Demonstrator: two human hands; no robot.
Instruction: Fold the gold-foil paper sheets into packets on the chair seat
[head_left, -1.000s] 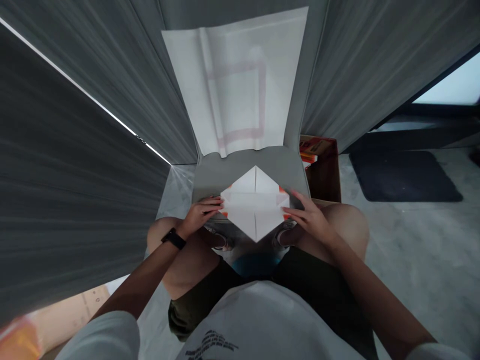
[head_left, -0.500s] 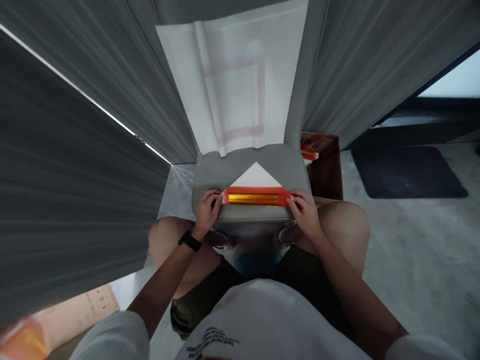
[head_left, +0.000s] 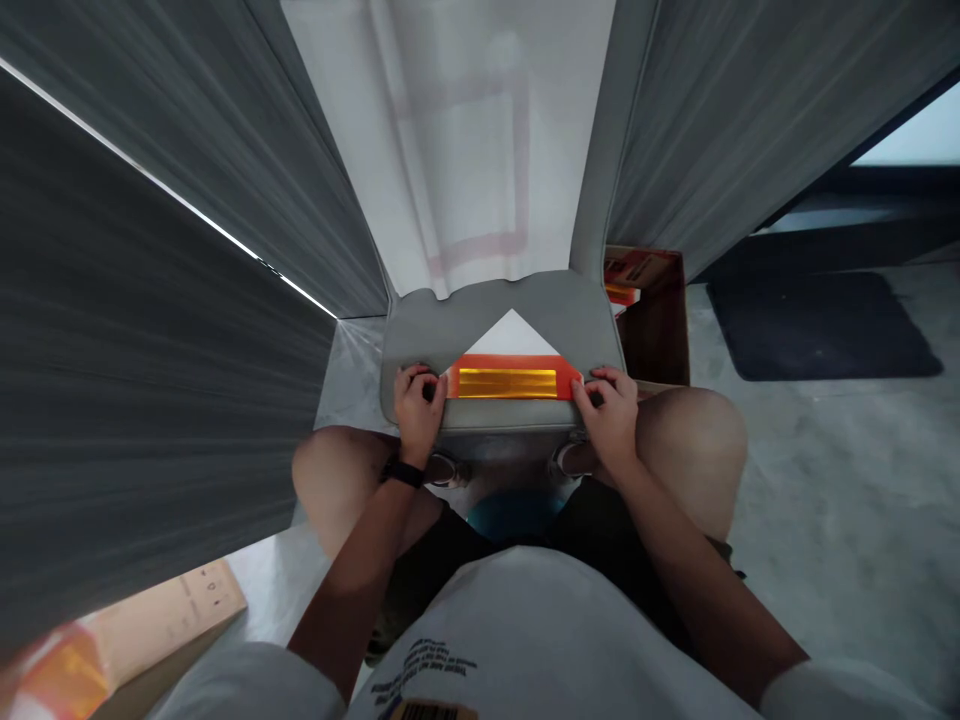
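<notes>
A folded sheet [head_left: 512, 335] rests on the seat of a grey chair [head_left: 420, 325]. Its white part points away from me as a triangle, and its near band is orange with a shiny gold strip. At the band's left end is my left hand [head_left: 420, 412], thumb against the edge and fingers curled. My right hand [head_left: 609, 412] has its thumb on the right end, with the fingers curled beside it. Whether either hand pinches the sheet or only presses it, I cannot tell.
A large white sheet [head_left: 472, 170] hangs over the chair back. An open cardboard box [head_left: 664, 335] with orange pieces stands right of the chair, and a dark mat [head_left: 821, 325] lies beyond. Another carton [head_left: 176, 615] is at lower left. Grey curtains flank the chair.
The view has shifted slightly. The orange band lies flatter, showing more of its gold strip. My left hand has turned more upright, with its fingers lifted off the sheet's left corner.
</notes>
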